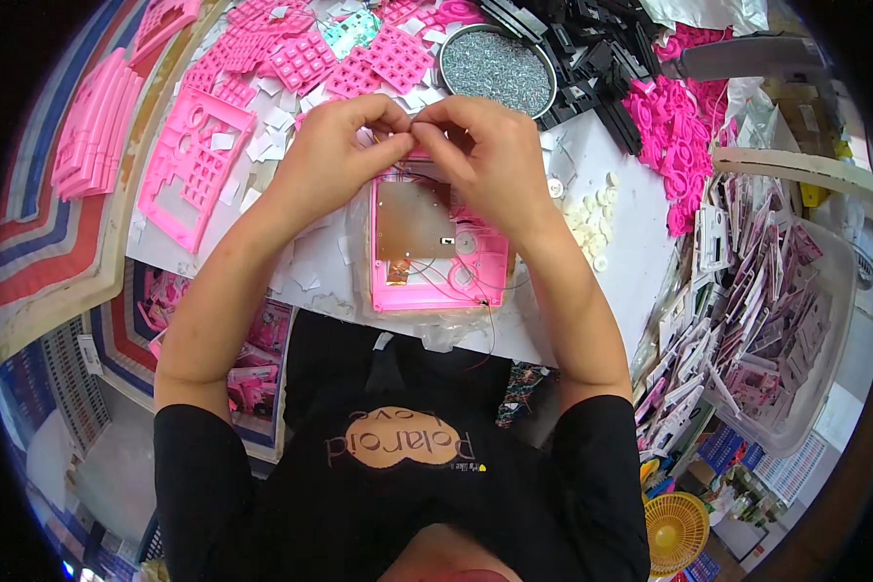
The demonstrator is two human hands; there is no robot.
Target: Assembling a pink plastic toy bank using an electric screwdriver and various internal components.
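My left hand and my right hand meet over the far edge of a pink plastic housing. Thumb and forefinger are pinched together on each hand, fingertips almost touching. Whatever sits between them is too small to make out. Inside the housing lies a brown circuit board with a small switch on its right side. Thin wires loop across the housing's near half, and one hangs over its front edge. A crumpled clear plastic bag lies under the housing.
Beyond my hands are pink keypads, a round pan of screws and black plastic parts. White round buttons lie right. A pink front panel lies left. A clear bin of cassette-like parts stands far right.
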